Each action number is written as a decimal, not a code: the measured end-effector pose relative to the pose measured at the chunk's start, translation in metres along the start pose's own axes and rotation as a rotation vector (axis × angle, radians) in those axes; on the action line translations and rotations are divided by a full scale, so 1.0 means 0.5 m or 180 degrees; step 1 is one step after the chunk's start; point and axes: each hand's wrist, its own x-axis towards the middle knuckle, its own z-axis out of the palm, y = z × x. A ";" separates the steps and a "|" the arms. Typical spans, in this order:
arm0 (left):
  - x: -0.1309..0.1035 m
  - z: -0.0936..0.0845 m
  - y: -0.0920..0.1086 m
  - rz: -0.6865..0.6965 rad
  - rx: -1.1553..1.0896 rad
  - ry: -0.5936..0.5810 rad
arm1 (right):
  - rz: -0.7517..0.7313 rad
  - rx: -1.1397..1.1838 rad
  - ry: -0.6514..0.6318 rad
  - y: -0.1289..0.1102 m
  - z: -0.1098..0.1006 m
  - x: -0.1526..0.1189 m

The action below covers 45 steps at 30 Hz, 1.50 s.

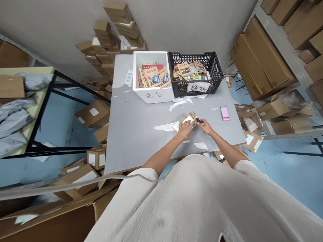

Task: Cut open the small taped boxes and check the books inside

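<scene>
My left hand [185, 130] holds a small package [188, 118] down against the grey table, its fingers lying over the top. The package looks brown and whitish, and part of it is hidden under that hand. In my right hand [205, 127] is a utility knife [196, 118] with a black and yellow handle. Its front end points at the right side of the package; whether the blade touches is too small to tell. Torn white wrapping [165, 127] lies just left of the package.
On the grey table [131, 134], a white foam box [153, 95] and a black plastic crate [196, 89] hold several small books. A pink object [225, 113] lies at the right, and a white scrap [201, 146] near the front edge. Cardboard boxes [94, 114] crowd both sides.
</scene>
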 end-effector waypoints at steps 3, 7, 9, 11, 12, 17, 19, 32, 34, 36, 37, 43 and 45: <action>-0.007 -0.010 -0.022 0.0221 -0.0004 0.0045 | 0.0187 0.0310 -0.0174 0.002 0.009 -0.006; -0.010 -0.013 -0.025 0.0099 -0.0020 0.0216 | 0.0590 0.0632 -0.0526 -0.006 0.014 -0.022; -0.013 -0.008 -0.022 0.0180 0.0027 0.0223 | 0.0730 0.0777 -0.0669 -0.012 0.012 -0.029; -0.016 -0.001 -0.019 0.0247 0.0040 0.0232 | 0.0763 0.0811 -0.0698 -0.015 0.003 -0.034; -0.016 0.002 -0.019 0.0251 0.0032 0.0241 | 0.0752 0.0758 -0.0676 -0.015 -0.004 -0.035; -0.006 0.016 -0.018 0.0165 0.0005 0.0261 | 0.0562 0.0036 -0.0599 -0.012 -0.065 -0.035; 0.000 0.018 -0.018 0.0138 0.0019 0.0267 | 0.0346 -0.0239 -0.0767 -0.014 -0.097 -0.035; -0.006 0.026 -0.013 0.0090 0.0129 0.0308 | -0.0697 -0.2916 -0.1375 -0.089 -0.133 0.008; -0.009 0.027 -0.011 0.0085 0.0162 0.0309 | -0.0595 -0.2974 -0.1453 -0.102 -0.123 0.015; -0.012 0.027 -0.010 0.0058 0.0157 0.0325 | -0.0423 -0.2892 -0.1572 -0.111 -0.121 0.019; -0.012 0.027 -0.010 0.0040 0.0139 0.0338 | -0.0328 -0.2783 -0.1662 -0.112 -0.123 0.020; -0.014 0.021 -0.015 0.0073 0.0038 0.0384 | 0.0213 -0.1634 -0.2195 -0.089 -0.162 -0.016; -0.016 0.016 -0.017 0.0123 -0.0033 0.0383 | 0.0308 -0.1353 -0.2003 -0.076 -0.172 -0.035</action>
